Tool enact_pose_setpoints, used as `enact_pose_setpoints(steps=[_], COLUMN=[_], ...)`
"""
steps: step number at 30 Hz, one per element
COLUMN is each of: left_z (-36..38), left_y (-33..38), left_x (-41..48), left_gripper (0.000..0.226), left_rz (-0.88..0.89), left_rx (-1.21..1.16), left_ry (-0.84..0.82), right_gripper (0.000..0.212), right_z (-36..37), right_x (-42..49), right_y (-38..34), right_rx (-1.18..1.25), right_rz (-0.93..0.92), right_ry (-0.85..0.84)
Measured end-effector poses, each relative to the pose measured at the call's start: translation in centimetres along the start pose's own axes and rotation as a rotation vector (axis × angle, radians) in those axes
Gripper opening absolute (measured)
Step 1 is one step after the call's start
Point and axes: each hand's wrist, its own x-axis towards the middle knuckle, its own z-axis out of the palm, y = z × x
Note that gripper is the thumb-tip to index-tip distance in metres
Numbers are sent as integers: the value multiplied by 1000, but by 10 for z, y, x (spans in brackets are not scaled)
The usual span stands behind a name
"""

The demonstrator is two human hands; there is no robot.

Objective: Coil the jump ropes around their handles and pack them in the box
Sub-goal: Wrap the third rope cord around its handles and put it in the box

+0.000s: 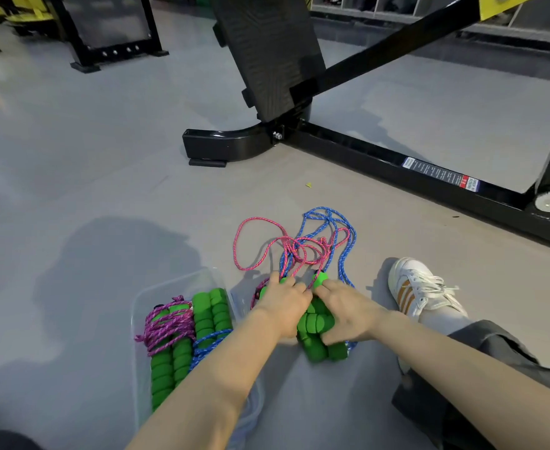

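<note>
The green foam handles [315, 323] are gripped on the floor [104, 157] by the left hand [285, 306] and right hand [348, 311], probably so the tangled pink rope [250, 241] and blue rope [341, 251] can be coiled, while the clear box [143, 297] alongside already holds two wound ropes [169, 326].

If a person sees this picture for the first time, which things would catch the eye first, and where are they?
The eye likely goes first to the bright green foam handles at lower centre, gripped by the left hand and the right hand. Just beyond them, a pink rope and a blue rope lie tangled on the grey floor. To the left, a clear box already holds two coiled ropes with green handles.
</note>
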Motion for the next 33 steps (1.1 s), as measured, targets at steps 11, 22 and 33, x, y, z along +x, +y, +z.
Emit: enact_pose_setpoints(steps=[11,22,33], left_z=[4,-11,-9], left_y=[-5,-16,-37], left_x=[-1,-9,-20], left_gripper=[41,39,80], left_rz=[109,661,344], left_rx=[143,665,538], left_ry=[59,396,366], right_gripper=[61,87,52], right_z=[1,-45,-32], right_x=[-15,40,23], right_y=[-9,29,44], right_rx=[403,-872,-555], right_rz=[101,-575,-364], right_ry=[99,289,330])
